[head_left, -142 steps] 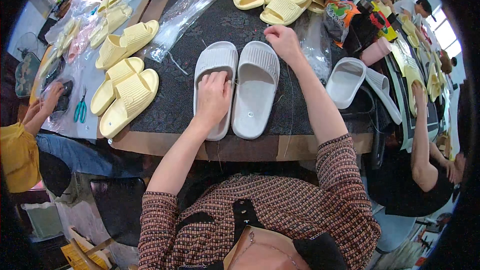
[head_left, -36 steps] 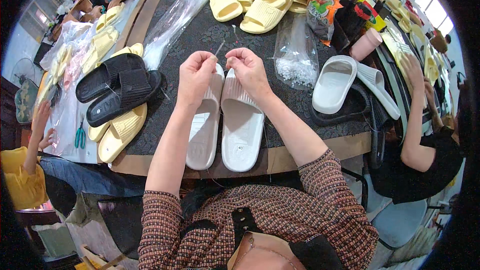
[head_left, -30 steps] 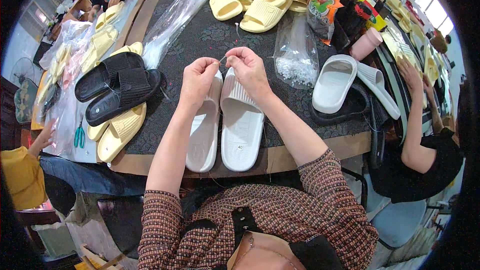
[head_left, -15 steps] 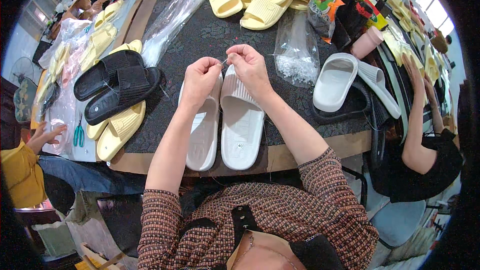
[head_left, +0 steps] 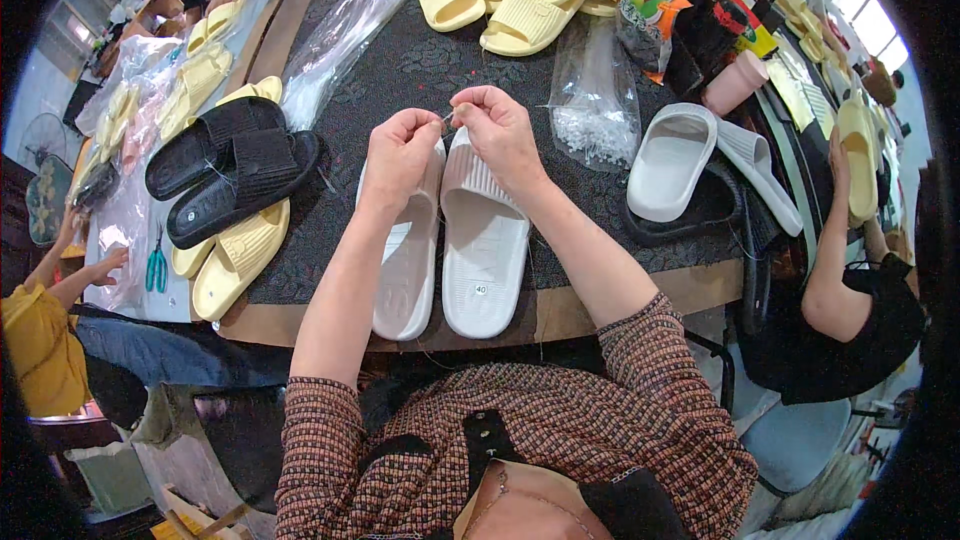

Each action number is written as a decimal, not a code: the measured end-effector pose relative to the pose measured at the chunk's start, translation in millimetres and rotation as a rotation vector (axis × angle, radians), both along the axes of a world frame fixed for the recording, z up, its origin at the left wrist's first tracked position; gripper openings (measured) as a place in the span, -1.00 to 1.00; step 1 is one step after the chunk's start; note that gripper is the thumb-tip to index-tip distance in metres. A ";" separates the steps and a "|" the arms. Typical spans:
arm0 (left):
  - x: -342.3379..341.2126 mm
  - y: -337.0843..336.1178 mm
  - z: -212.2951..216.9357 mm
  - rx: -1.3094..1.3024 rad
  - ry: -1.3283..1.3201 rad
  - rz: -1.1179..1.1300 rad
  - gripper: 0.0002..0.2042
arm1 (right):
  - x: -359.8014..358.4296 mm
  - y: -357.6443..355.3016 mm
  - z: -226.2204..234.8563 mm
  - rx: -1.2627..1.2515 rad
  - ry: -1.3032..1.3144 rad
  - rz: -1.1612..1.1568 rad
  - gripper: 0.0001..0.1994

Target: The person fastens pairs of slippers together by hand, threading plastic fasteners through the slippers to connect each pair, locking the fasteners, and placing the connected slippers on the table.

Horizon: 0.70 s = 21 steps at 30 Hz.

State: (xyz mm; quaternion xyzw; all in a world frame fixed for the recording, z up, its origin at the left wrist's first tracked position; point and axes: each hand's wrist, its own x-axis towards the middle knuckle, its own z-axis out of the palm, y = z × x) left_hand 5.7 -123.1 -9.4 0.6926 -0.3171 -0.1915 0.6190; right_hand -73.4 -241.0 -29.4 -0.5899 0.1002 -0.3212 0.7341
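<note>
Side by side in front of me lie a left light grey slide sandal [head_left: 405, 275] and a right one [head_left: 484, 260], toes pointing away. Above their toe ends, my left hand [head_left: 400, 155] and my right hand [head_left: 497, 135] are closed in pinches, fingertips nearly meeting. A thin strand [head_left: 447, 120] shows between the fingertips, held by both hands; its ends are too fine to follow. To the left, black slides [head_left: 235, 170] rest on pale yellow slides [head_left: 245, 260]. To the right, grey slides [head_left: 672, 165] lean on black ones [head_left: 700, 220].
A clear bag of thin strands [head_left: 345, 40] and a bag of small white pieces [head_left: 595, 120] lie beyond my hands. Yellow slides [head_left: 530, 20] are heaped farther back. A pink cup [head_left: 735, 83] stands at right; green-handled scissors [head_left: 157, 268] lie at left. Co-workers sit on both sides.
My hands stay almost in place, still pinching the strand. The co-worker at right now holds a yellow slide upright. At the far edge, another person's hands have left the grey slides.
</note>
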 end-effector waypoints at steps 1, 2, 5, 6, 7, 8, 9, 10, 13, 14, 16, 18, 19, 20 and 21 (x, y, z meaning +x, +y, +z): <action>1.3 -0.6 -2.6 0.000 0.000 0.001 -0.87 | 0.6 -0.1 -0.6 0.015 -0.012 0.009 -0.90; 3.0 -1.1 -6.0 -0.013 -0.008 -0.003 -0.87 | 0.9 -0.3 -0.8 0.015 -0.013 0.011 -0.90; 0.0 -3.8 -3.9 0.029 -0.068 -0.033 -0.87 | -1.0 -2.1 -0.6 0.007 -0.016 0.007 -0.90; -1.5 -3.4 -1.4 0.083 -0.126 -0.049 -0.88 | -1.3 -1.1 1.5 0.015 -0.009 0.007 -0.90; -0.7 -4.6 -2.3 0.042 -0.068 -0.068 -0.87 | -1.4 -0.3 2.7 0.023 -0.002 0.007 -0.89; -0.6 -4.7 -0.7 0.043 -0.069 -0.065 -0.87 | -1.3 0.5 2.4 0.023 -0.003 0.010 -0.89; -0.9 -6.6 1.9 0.049 -0.085 -0.057 -0.88 | -1.7 -0.4 1.9 0.021 0.000 0.012 -0.89; -1.4 -8.3 4.4 0.055 -0.101 -0.048 -0.88 | -2.0 -1.5 1.8 0.019 0.004 0.015 -0.89; -4.9 -9.8 8.3 0.002 -0.005 -0.050 -0.89 | -2.4 -2.2 1.7 0.055 -0.012 0.042 -0.89; -5.9 -9.5 8.8 0.002 -0.002 -0.050 -0.89 | -2.9 -2.3 1.9 0.055 -0.010 0.043 -0.89; -7.8 -8.7 9.5 -0.011 0.084 -0.035 -0.90 | -4.6 -2.5 5.1 0.194 -0.015 0.112 -0.90; -8.6 -7.9 11.5 -0.007 0.114 -0.027 -0.89 | -4.4 -3.1 4.7 0.230 -0.017 0.120 -0.90; -9.0 -7.7 11.4 -0.002 0.141 -0.021 -0.87 | -4.6 -3.8 4.5 0.266 -0.022 0.126 -0.90; -8.7 -8.5 8.8 -0.003 0.146 -0.020 -0.87 | -5.4 -5.6 4.6 0.266 -0.017 0.127 -0.90; -7.2 -8.6 5.5 -0.029 0.139 -0.022 -0.88 | -5.7 -7.2 4.9 0.316 -0.030 0.143 -0.90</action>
